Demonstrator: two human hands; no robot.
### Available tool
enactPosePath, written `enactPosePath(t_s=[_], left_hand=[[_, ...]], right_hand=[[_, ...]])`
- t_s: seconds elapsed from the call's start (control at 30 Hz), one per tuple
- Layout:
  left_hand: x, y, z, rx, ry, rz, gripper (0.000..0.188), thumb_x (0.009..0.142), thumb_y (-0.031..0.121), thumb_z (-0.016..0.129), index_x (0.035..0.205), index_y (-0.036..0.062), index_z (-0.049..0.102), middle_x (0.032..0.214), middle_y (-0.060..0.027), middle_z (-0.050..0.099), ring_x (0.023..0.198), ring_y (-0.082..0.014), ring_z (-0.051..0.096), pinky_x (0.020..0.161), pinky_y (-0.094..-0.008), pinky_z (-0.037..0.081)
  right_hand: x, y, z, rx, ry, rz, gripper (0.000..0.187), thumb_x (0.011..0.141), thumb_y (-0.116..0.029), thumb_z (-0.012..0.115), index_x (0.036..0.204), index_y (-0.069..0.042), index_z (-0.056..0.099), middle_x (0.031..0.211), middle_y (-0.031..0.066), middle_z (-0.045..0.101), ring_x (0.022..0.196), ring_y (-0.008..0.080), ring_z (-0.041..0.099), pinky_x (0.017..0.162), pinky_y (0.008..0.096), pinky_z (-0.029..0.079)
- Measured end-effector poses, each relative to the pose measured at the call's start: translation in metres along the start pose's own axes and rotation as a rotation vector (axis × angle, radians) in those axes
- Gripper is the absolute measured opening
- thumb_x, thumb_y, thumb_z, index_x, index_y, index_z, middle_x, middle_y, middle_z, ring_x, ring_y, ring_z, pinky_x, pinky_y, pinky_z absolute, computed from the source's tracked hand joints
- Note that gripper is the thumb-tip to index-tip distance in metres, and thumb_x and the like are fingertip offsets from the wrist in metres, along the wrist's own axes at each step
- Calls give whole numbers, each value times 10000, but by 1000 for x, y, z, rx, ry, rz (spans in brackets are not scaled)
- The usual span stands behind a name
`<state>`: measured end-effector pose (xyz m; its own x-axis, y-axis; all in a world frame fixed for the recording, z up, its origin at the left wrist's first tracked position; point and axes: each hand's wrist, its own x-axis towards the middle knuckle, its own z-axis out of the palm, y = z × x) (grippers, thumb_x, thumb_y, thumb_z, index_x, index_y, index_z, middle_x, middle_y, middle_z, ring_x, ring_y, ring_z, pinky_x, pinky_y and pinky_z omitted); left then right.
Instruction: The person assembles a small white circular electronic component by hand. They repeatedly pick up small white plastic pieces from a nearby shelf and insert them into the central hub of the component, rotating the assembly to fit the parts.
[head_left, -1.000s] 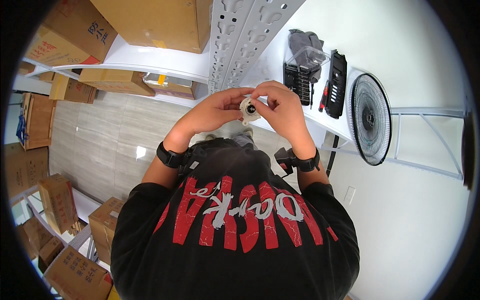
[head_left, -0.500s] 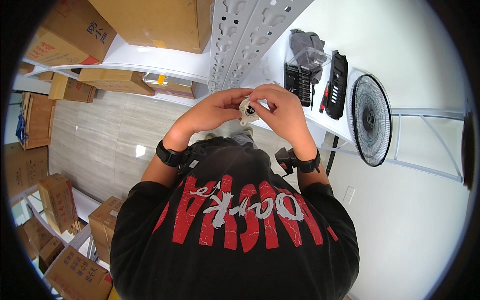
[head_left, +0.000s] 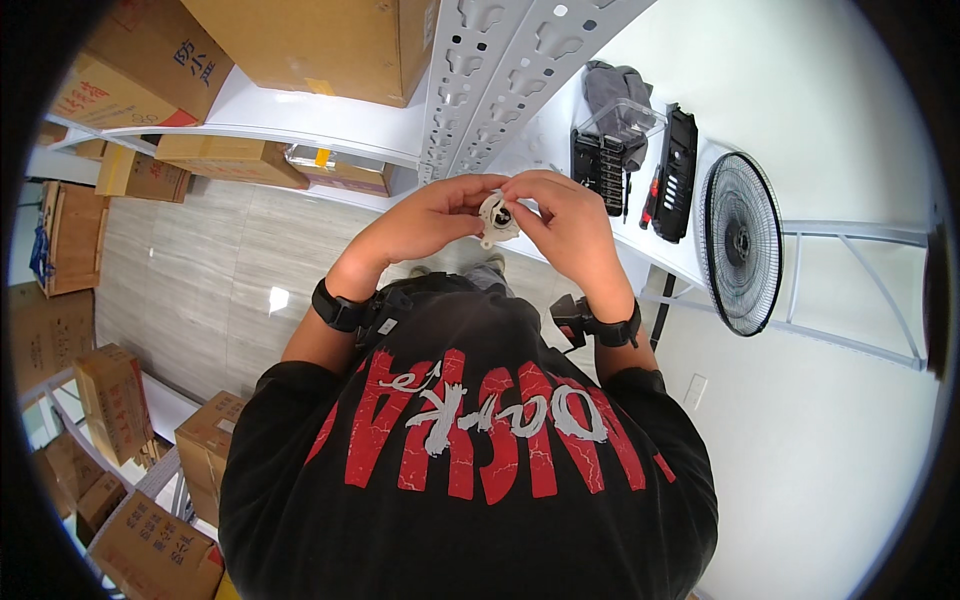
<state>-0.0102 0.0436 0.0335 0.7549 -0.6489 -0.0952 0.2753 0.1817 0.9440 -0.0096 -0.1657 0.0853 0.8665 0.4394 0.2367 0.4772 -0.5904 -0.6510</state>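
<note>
Between my two hands is a small cream-white plastic part (head_left: 492, 229) with a dark round centre and a little lug at its lower edge. My left hand (head_left: 430, 217) closes on its left side, thumb along the lower left. The fingers of my right hand (head_left: 558, 218) wrap over the upper right side, with the thumb pressed at the dark centre. Fingers cover much of the part, so its far side is hidden. Both hands are in front of my waist, next to the end of a white shelf (head_left: 535, 143).
A screwdriver bit set (head_left: 597, 172), a grey cloth (head_left: 618, 88), a black tool case (head_left: 675, 175) and a round fan grille (head_left: 742, 243) are at the right. A perforated metal upright (head_left: 500, 80) rises ahead. Cardboard boxes (head_left: 310, 45) fill shelves on the left.
My right thumb has shifted slightly on the part, and more of the dark centre shows. Both hands keep their hold; the surrounding view has shifted only slightly.
</note>
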Motion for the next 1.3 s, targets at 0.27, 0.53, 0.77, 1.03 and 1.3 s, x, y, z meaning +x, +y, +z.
enactPosePath(t_s=[0.27, 0.53, 0.77, 1.03, 1.3], left_hand=[[-1, 0, 0, 20, 32, -5, 586, 906, -62, 536, 1466, -4, 374, 1411, -107, 514, 1300, -162, 485, 1037, -308, 427], [3, -6, -5, 50, 54, -12, 539, 916, -31, 548, 1438, -1, 417, 1346, -92, 560, 1174, -134, 560, 963, -282, 471], [4, -4, -8, 68, 81, -2, 508, 911, -32, 539, 1411, 4, 458, 1224, -56, 629, 1038, -98, 592, 906, -262, 480], [4, -2, -8, 82, 63, -6, 526, 894, -31, 540, 1411, 11, 455, 1256, -46, 604, 1057, -89, 575, 892, -257, 473], [3, 2, -6, 143, 41, 2, 562, 870, -53, 568, 1415, 3, 442, 1244, -42, 596, 1073, -99, 576, 905, -258, 479]], right_hand=[[1, -1, 6, -33, 12, -14, 74, 819, -64, 671, 889, -62, 648, 952, 68, 669, 769, 313, 647, 671, 366, 527], [3, -1, 5, 6, -41, -102, 123, 796, -59, 680, 917, -57, 661, 970, 74, 668, 779, 306, 650, 672, 371, 531], [3, -6, 1, -7, -21, -46, 123, 807, -49, 662, 930, -44, 664, 984, 93, 685, 799, 307, 661, 686, 363, 539], [2, 1, 2, 20, -41, -81, 137, 812, -41, 652, 948, -40, 663, 1011, 99, 678, 814, 318, 658, 701, 370, 539], [3, -2, 2, 0, -59, -57, 167, 802, -68, 685, 966, -45, 664, 1025, 91, 673, 823, 313, 657, 709, 367, 540]])
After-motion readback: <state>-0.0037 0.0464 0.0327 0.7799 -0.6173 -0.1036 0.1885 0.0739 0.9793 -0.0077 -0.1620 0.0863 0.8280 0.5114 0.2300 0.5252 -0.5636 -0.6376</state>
